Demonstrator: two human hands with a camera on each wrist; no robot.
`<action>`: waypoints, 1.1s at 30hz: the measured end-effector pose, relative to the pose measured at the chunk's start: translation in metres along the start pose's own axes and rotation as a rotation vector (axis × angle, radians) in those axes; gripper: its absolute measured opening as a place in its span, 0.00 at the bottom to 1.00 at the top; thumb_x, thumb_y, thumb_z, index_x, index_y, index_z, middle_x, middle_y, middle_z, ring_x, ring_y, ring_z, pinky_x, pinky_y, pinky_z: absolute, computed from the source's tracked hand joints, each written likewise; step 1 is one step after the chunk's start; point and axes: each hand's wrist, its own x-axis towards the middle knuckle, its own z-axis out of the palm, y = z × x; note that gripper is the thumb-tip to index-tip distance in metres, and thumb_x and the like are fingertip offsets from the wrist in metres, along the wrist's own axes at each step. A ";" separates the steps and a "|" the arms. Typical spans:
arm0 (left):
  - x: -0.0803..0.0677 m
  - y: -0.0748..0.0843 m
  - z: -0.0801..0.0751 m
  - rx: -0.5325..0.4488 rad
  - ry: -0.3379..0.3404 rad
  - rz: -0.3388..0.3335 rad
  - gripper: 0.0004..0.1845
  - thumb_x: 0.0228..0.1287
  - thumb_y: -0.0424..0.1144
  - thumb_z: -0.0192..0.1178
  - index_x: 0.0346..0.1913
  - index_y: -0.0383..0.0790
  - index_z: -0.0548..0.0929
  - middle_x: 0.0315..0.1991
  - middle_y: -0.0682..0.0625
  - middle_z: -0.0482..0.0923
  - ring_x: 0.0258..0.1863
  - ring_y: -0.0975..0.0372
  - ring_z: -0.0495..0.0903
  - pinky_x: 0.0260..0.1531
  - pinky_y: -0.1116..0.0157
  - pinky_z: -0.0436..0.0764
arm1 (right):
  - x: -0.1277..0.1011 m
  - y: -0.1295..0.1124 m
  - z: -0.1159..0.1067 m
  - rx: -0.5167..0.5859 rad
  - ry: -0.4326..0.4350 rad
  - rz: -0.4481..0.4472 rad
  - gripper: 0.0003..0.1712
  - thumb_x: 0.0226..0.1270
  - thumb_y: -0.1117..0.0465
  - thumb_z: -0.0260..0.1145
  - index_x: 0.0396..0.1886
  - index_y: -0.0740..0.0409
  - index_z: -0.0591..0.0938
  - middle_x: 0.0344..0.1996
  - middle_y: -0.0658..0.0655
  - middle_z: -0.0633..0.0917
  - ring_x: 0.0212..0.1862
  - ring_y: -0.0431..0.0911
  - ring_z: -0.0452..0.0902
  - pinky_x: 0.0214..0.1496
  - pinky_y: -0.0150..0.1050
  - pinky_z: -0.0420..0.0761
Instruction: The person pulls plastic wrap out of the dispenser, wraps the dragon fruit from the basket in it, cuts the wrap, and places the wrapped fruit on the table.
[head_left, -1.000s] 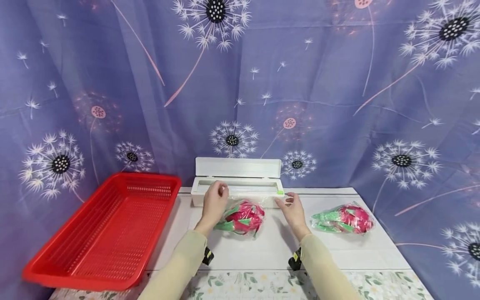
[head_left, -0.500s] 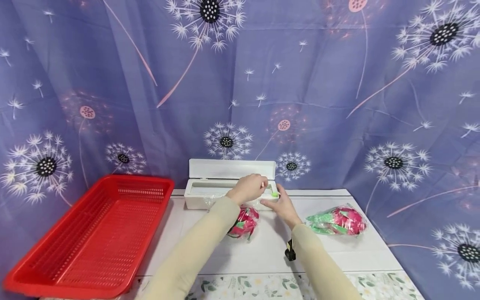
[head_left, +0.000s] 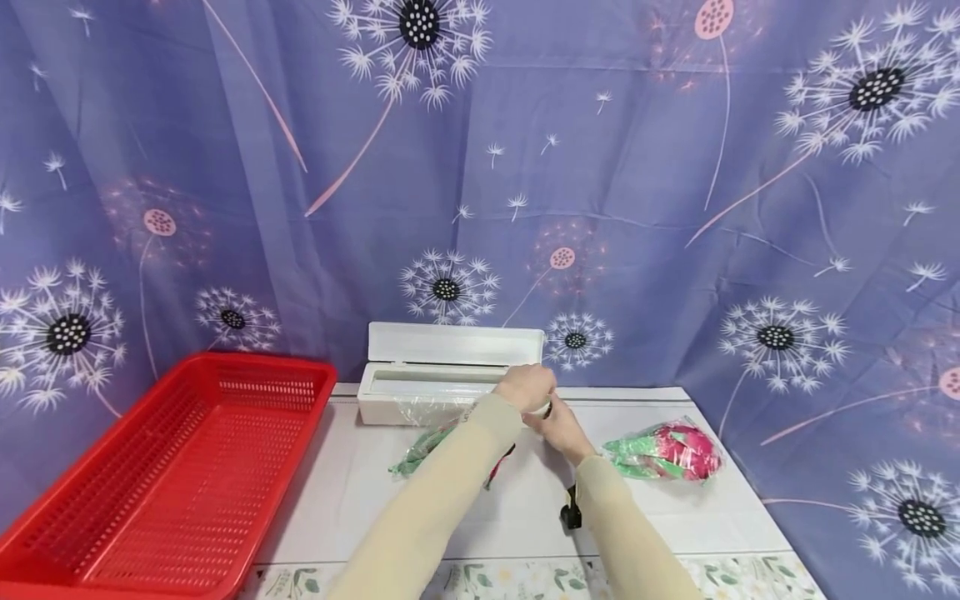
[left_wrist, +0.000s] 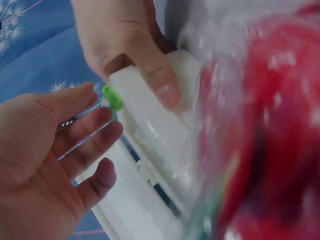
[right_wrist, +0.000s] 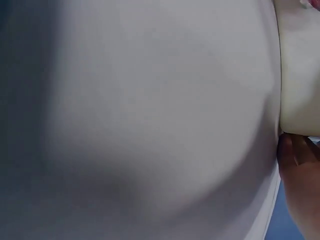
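A white cling film dispenser stands at the back of the table with its lid raised. My right hand grips its right end, the thumb pressed on the front face in the left wrist view. My left hand reaches across to that same end. Its loosely extended fingers come close to the green slide cutter. Clear film hangs over the dispenser's front. A film-covered dragon fruit lies in front of it, mostly hidden by my left sleeve in the head view.
A second wrapped dragon fruit lies on the table's right side. At the left stands a large red plastic basket. A purple dandelion-print curtain rises behind the table.
My left hand has swept right from above the dispenser's left part to its right end, the forearm now crossing over the near dragon fruit. The right hand stays at the right end.
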 end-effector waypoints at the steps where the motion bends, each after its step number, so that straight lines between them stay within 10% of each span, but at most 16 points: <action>1: 0.002 0.001 0.002 0.010 0.007 0.002 0.07 0.66 0.33 0.59 0.39 0.45 0.88 0.36 0.54 0.85 0.34 0.63 0.81 0.37 0.65 0.81 | -0.001 0.000 0.000 0.044 -0.010 -0.015 0.43 0.60 0.61 0.72 0.72 0.65 0.62 0.64 0.67 0.72 0.64 0.59 0.67 0.68 0.54 0.62; 6: 0.007 0.001 0.013 0.031 0.045 -0.039 0.06 0.54 0.27 0.63 0.32 0.42 0.85 0.34 0.51 0.84 0.32 0.60 0.82 0.33 0.64 0.82 | -0.001 -0.006 0.005 0.260 -0.074 -0.097 0.47 0.55 0.74 0.68 0.73 0.62 0.55 0.64 0.66 0.70 0.63 0.57 0.66 0.68 0.52 0.62; 13: 0.015 -0.002 0.023 0.008 0.068 -0.046 0.08 0.60 0.28 0.62 0.39 0.41 0.86 0.39 0.48 0.85 0.37 0.58 0.83 0.39 0.65 0.82 | 0.001 -0.004 0.005 0.057 0.075 0.082 0.57 0.52 0.68 0.69 0.78 0.62 0.46 0.72 0.67 0.60 0.72 0.60 0.55 0.72 0.56 0.50; 25: 0.011 -0.025 0.013 0.048 0.025 -0.019 0.06 0.61 0.28 0.60 0.36 0.40 0.85 0.38 0.48 0.85 0.37 0.57 0.83 0.41 0.65 0.81 | 0.011 -0.004 0.016 -0.002 0.077 0.050 0.39 0.56 0.55 0.74 0.65 0.65 0.69 0.54 0.65 0.79 0.54 0.58 0.75 0.61 0.55 0.70; 33: 0.002 -0.036 0.013 -0.028 0.032 -0.093 0.06 0.60 0.27 0.60 0.36 0.39 0.85 0.38 0.47 0.85 0.37 0.57 0.84 0.42 0.64 0.81 | 0.021 0.002 0.012 0.142 0.038 0.020 0.64 0.50 0.54 0.79 0.78 0.56 0.48 0.71 0.66 0.62 0.69 0.61 0.60 0.71 0.56 0.53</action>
